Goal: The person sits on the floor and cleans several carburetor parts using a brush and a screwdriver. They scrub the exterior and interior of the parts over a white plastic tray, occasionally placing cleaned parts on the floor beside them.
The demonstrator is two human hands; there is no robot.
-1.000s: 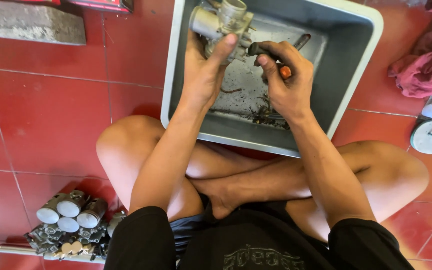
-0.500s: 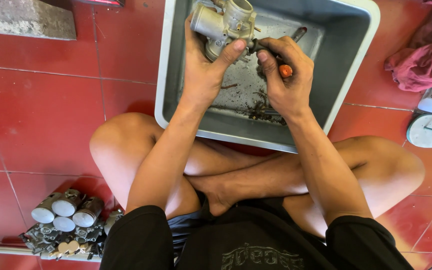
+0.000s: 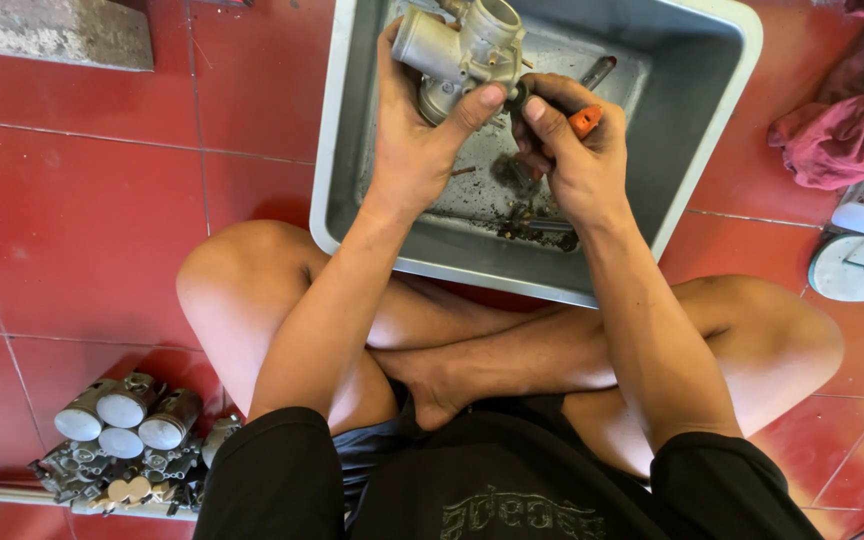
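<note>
Our left hand (image 3: 414,150) now grips the silver metal carburetor (image 3: 460,48) higher over the grey plastic tub (image 3: 697,150), while our right hand (image 3: 574,155) keeps the orange-handled screwdriver (image 3: 586,120) pressed against it.

There is one view, from a camera worn on the person's head. It looks almost straight down over the chest and the crossed legs onto the red tiled floor (image 3: 72,220). It sits close: the forearms run up the middle of the picture and both hands lie near the top edge, over a grey tub (image 3: 692,170) that is cut off at the top. The left hand (image 3: 417,140) and right hand (image 3: 577,160) appear large. The lower edge takes in the black shorts; the left edge reaches a cluster of metal parts (image 3: 122,440), the right edge a pink cloth (image 3: 842,130) and a sandal (image 3: 857,270).
</note>
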